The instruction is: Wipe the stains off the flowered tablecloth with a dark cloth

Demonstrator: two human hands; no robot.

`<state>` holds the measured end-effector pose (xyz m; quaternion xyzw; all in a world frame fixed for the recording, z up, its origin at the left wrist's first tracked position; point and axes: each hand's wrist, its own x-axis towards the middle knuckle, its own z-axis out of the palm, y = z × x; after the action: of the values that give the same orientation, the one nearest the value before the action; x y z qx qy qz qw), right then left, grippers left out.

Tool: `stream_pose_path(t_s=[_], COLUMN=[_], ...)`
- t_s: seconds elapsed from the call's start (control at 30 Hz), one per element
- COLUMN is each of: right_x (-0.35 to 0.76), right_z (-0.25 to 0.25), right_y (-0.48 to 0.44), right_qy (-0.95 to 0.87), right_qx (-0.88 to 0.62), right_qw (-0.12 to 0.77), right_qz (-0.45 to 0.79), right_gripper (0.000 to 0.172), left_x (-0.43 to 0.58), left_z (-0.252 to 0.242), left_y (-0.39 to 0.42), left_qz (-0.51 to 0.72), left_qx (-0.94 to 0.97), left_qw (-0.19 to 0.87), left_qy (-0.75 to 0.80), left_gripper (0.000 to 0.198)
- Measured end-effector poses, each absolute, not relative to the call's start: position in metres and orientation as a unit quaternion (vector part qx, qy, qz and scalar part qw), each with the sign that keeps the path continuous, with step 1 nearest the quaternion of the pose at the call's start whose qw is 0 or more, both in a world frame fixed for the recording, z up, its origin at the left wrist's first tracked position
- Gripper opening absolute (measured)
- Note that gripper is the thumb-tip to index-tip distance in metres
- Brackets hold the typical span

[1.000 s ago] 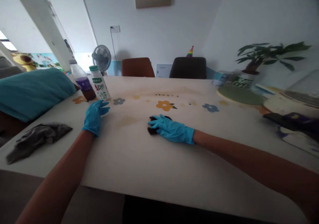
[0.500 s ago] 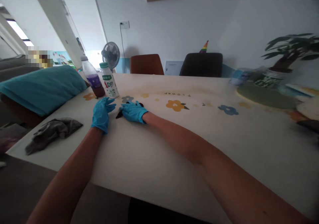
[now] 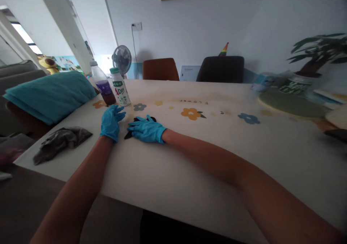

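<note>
My right hand [image 3: 148,129], in a blue glove, holds a dark cloth [image 3: 129,134] pressed down against the white tabletop. Its fingers reach leftward over the cloth, which is mostly hidden and shows only at the edges. My left hand [image 3: 110,123], also gloved in blue, rests on the table left of the cloth. Its fingers are stretched out and apart, holding nothing. Just beyond it stand a white bottle with a green cap [image 3: 121,88] and a clear bottle with a purple label [image 3: 103,86] and dark liquid inside.
A crumpled grey cloth [image 3: 63,141] lies near the table's left edge. Teal fabric [image 3: 54,95] drapes over a chair there. A fan [image 3: 121,59] and two chairs stand behind the table [image 3: 168,171]. At the right, a potted plant [image 3: 296,83] sits on a green mat [image 3: 282,106].
My right hand and the dark cloth have moved slightly toward me. My left hand stays nearly in place. The view has shifted a little.
</note>
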<state>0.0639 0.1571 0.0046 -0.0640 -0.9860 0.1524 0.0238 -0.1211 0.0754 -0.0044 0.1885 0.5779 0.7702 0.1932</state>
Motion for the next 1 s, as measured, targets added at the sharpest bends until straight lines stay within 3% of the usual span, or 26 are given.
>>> stream_pose_path(t_s=[0.3,0.63,0.8,1.0], right_x=[0.206,0.362,0.348,0.249], right_z=[-0.011,-0.015,-0.017,-0.006], right_y=[0.165,0.218,0.23,0.237], right_qy=[-0.991,-0.972,-0.965,-0.963], right_qx=[-0.025,-0.201,-0.243,-0.249], right_qw=[0.039,0.058,0.057,0.041], right_qz=[0.126,0.108,0.078,0.09], right_gripper=[0.051,0.055,0.057,0.062], left_x=[-0.112,-0.103,-0.102,-0.101], left_z=[0.005,0.015,0.014,0.014], left_y=[0.072,0.063,0.065,0.069], left_qz=[0.768,0.774,0.776,0.779], left_qx=[0.161,0.14,0.152,0.153], left_qw=[0.204,0.215,0.21,0.208], left_qy=[0.586,0.578,0.575,0.572], left_gripper=[0.02,0.021,0.018,0.019])
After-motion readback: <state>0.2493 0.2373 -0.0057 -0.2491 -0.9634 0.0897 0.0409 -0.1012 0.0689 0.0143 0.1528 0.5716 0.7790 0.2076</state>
